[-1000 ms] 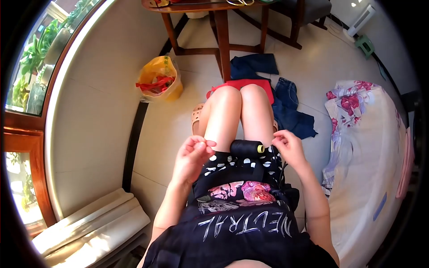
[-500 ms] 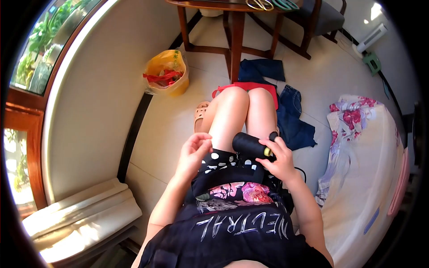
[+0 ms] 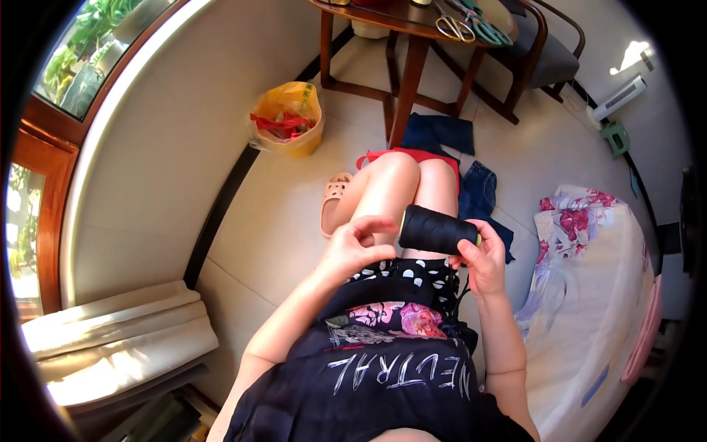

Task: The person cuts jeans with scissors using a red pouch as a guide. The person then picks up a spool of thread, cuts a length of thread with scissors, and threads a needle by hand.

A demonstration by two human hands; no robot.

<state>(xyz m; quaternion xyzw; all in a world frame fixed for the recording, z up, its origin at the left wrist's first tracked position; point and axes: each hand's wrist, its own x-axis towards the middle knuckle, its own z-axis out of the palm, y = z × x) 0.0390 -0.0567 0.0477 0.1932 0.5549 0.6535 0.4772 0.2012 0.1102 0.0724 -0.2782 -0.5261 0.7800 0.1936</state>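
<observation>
A large spool of black thread [image 3: 438, 231] lies nearly level above my thighs. My right hand [image 3: 482, 259] grips its right end, where a yellow-green rim shows. My left hand [image 3: 361, 244] is at the spool's other end, its thumb and fingers apart and pointing toward it. I cannot make out any loose thread between the hands. Below them is black cloth with white polka dots [image 3: 414, 272] on my lap.
Ahead stands a wooden table [image 3: 416, 44] with gold-handled scissors [image 3: 455, 29] and green-handled scissors [image 3: 490, 31]. Dark jeans [image 3: 479, 188] lie on the floor. A yellow bin [image 3: 303, 140] stands by the left wall; a floral-covered bed [image 3: 589, 295] is at right.
The spool has turned more level and moved slightly right and up with my right hand. My left hand has come closer to it, its pinched fingers now spread.
</observation>
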